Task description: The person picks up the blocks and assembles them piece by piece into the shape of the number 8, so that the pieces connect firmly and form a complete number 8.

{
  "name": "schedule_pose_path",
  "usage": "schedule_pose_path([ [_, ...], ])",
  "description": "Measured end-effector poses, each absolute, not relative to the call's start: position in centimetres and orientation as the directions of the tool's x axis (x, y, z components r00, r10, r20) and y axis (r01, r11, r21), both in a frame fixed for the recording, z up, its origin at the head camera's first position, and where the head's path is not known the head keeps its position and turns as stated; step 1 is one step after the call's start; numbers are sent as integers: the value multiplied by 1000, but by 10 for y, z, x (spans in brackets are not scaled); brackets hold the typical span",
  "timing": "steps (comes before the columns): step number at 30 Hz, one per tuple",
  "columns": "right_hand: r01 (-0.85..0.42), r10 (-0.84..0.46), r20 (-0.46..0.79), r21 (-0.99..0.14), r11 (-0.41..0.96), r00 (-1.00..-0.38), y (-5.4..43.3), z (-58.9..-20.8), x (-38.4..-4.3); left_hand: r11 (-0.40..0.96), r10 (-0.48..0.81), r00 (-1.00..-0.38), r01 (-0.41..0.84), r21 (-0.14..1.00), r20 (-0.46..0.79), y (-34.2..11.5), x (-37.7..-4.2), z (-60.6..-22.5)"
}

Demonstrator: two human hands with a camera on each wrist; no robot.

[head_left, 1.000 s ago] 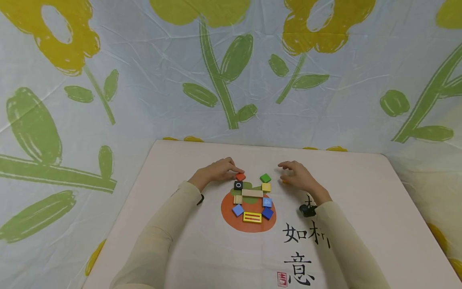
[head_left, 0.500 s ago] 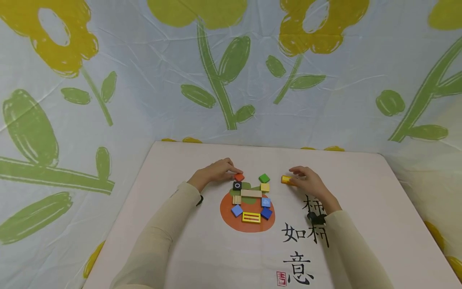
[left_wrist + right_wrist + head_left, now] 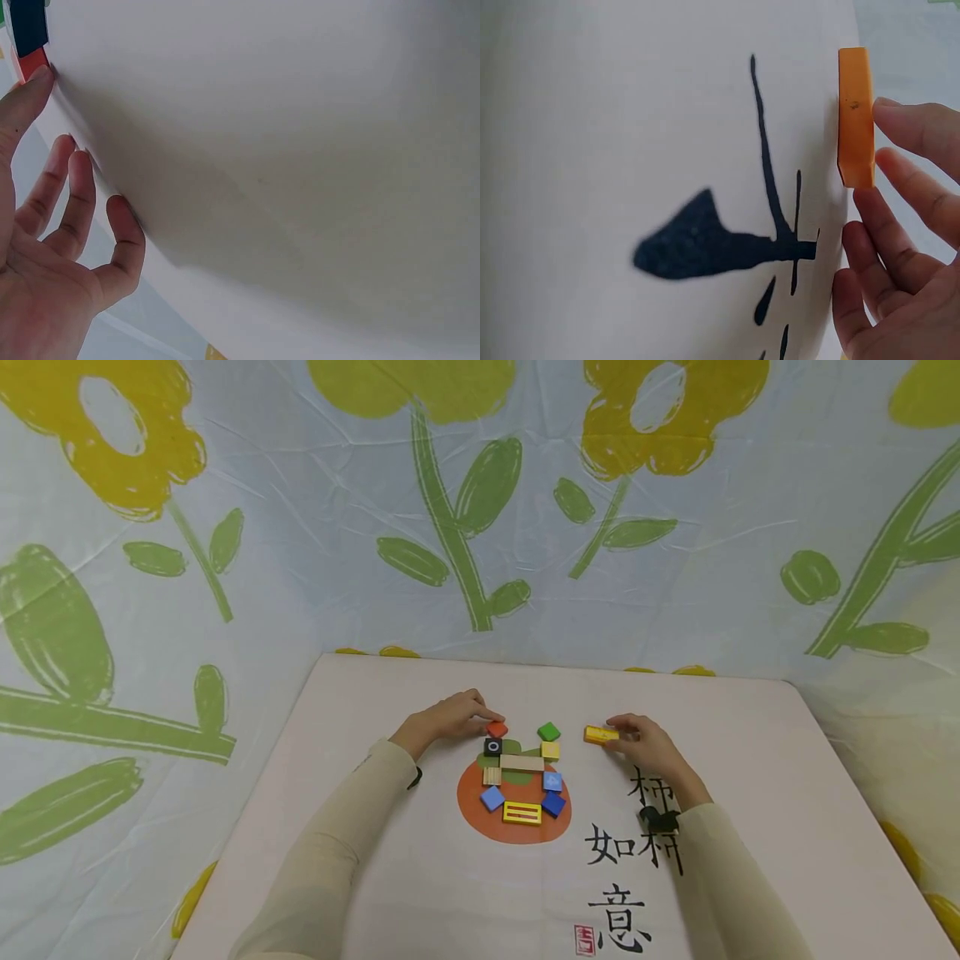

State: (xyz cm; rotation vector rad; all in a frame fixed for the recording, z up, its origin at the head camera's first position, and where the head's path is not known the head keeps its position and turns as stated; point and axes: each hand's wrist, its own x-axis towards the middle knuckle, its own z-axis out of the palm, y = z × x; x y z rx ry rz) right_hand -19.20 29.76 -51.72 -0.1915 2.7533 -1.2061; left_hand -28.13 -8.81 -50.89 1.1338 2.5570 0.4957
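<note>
On the left, my left hand (image 3: pixel 448 714) holds a small red block (image 3: pixel 497 728) between index finger and thumb. In the left wrist view the thumb (image 3: pixel 34 94) meets that red block (image 3: pixel 25 69), and the other fingers hang loosely bent. My right hand (image 3: pixel 651 745) pinches the right end of a yellow oblong block (image 3: pixel 597 735). Seen from the right wrist, this block (image 3: pixel 856 120) looks orange, with fingertips right along its side. A green block (image 3: pixel 549 732) lies between the hands, turned like a diamond.
Below the hands, several blocks form a ring: black block (image 3: pixel 492 747), yellow square block (image 3: pixel 551 751), plain wooden block (image 3: pixel 522 763), light blue block (image 3: pixel 492 798), dark blue block (image 3: pixel 553 804) and yellow striped block (image 3: pixel 522 812). They lie over an orange fruit print (image 3: pixel 472 814) on the table cover.
My right hand has moved right and toward me, and the yellow oblong block, first mostly hidden under it, now shows. The left hand stays at the red block.
</note>
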Motion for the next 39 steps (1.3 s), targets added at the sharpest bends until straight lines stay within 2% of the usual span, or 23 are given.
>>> schedule_pose_path([
  [29,-158,-199,24,-707,690,-980,293,-522,-191,669,723,-672,622,407,-161,-87,-279,-509],
  [39,-172,-200,47,-718,675,-979,275,-516,-198,654,735,-661,635,412,-148,-87,-279,-509],
])
